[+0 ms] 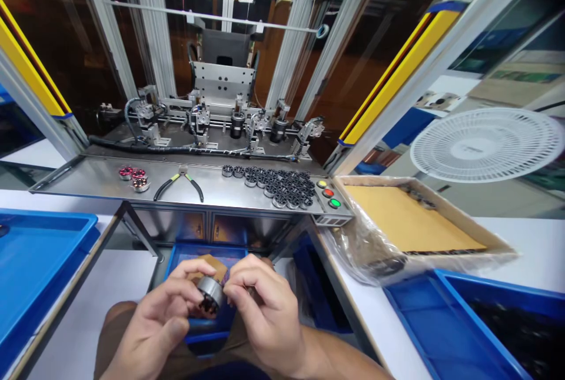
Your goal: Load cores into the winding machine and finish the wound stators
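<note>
A motor stator point(212, 293), with a silver outer ring and dark slots showing copper colour, is held over my lap. The fingers of my left hand point(165, 315) grip it from the left side. Close against its right side, my right hand point(265, 303) is closed in a pinch. What lies between those fingertips is too small or hidden to make out. Pliers point(182, 181) with black and green handles lie spread on the metal ledge. To their left sit several stators wound with red and copper wire point(135, 175). Many black stator cores point(280, 183) are grouped to their right.
Behind the ledge point(97, 177) stands a winding machine point(225, 121) between yellow safety bars. Push buttons point(329, 193) sit at the ledge's right end. An open carton point(419, 221), a blue bin point(441, 286) and a white fan point(485, 145) are on the right. A blue tray point(39, 250) lies left.
</note>
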### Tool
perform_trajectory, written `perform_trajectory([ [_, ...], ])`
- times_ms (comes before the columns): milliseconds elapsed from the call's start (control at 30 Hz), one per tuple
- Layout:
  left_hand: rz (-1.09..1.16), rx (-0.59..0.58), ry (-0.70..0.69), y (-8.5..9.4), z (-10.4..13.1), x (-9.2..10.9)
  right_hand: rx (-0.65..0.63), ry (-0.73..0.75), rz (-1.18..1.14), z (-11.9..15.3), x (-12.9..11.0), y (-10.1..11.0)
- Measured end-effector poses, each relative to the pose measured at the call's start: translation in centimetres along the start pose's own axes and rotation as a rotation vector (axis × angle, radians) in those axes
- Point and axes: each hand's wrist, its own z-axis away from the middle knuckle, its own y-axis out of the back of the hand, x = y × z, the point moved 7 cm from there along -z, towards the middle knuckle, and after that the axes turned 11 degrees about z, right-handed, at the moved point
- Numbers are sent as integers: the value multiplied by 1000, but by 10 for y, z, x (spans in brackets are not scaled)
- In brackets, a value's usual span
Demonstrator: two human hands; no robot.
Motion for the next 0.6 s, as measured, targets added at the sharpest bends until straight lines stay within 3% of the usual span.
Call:
perform_trajectory([
  [133, 29, 77, -81, 0, 0, 6, -26, 7, -23, -2, -2, 0],
  [233, 138, 140, -76, 1, -1, 3, -52, 106, 7, -2, -7, 1],
  [300, 160, 125, 21, -3, -3, -5, -74, 190, 66, 0, -10, 3],
  [400, 178, -29, 276, -19, -2, -23, -100, 278, 141, 2, -15, 6],
  [467, 190, -47, 336, -25, 0, -26, -112, 300, 164, 3, -17, 6],
  [600, 148, 118, 202, -19, -1, -16, -74, 201, 147, 4, -14, 6],
])
